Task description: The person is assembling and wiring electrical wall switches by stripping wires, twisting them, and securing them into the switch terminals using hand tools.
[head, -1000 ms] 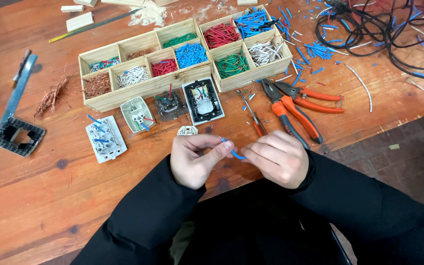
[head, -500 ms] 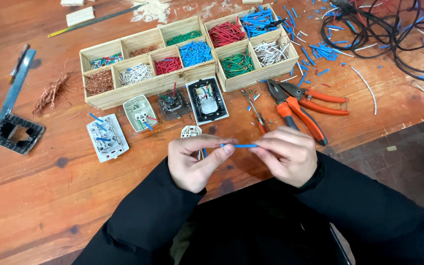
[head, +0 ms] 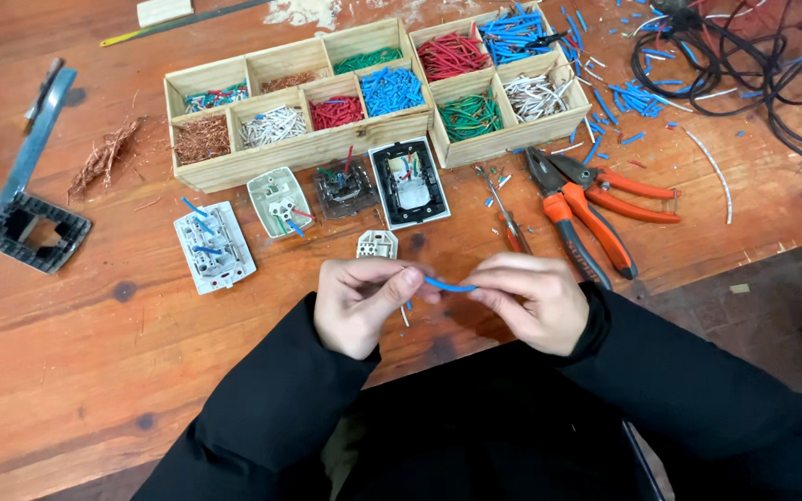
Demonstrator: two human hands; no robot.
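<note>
Since half a second ago both hands have drawn lower and closer, and the short blue insulated wire piece (head: 449, 285) now sags slightly between them. Left hand (head: 361, 304) pinches one end, right hand (head: 529, 301) the other, above the wooden bench (head: 67, 371). Judged from this, a firm fingertip grip near each end keeps it controllable. At 12 o'clock lies a small white socket part (head: 376, 245), possibly a cover; orange-handled pliers (head: 587, 209) lie at 1 o'clock, nothing blocking.

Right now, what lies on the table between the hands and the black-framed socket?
Head view: a small white socket insert lies between the hands' blue wire piece and the black-framed socket.
</note>
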